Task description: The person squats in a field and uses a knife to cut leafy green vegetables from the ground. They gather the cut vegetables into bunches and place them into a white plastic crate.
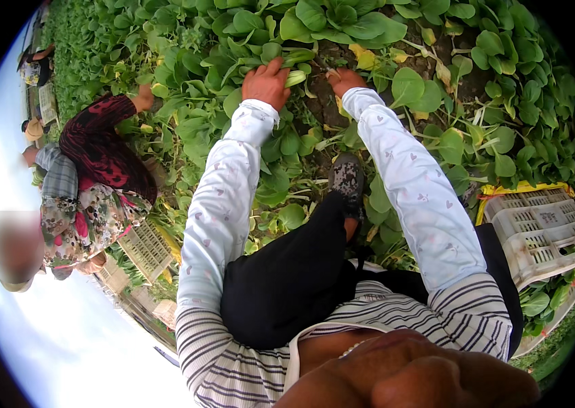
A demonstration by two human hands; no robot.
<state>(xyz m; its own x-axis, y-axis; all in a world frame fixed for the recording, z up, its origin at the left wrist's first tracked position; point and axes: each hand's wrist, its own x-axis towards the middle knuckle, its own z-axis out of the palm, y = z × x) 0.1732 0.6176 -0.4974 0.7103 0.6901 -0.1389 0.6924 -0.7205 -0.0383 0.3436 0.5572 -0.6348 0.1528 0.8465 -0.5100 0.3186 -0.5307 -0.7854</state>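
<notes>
My left hand (pixel 267 84) is closed around cut bok choy (pixel 295 78), whose pale green stem ends point right. Its leaves spread to the left and partly disappear among the growing plants. Just to the right, low over bare soil (pixel 324 104), my right hand (pixel 346 81) grips a small knife (pixel 321 65). The dark blade slants up and left toward the stems, and its edge is hard to make out. Both arms wear pale printed sleeves. Ahead of my hands grows a large leafy bok choy plant (pixel 343 23).
A white plastic crate (pixel 537 229) with a yellow liner stands at my right; more greens lie beyond it. To my left a person (pixel 98 168) bends over the plants beside another crate (pixel 147 250). Yellowed leaves (pixel 364 57) litter the soil. My shoe (pixel 347 178) is planted below my hands.
</notes>
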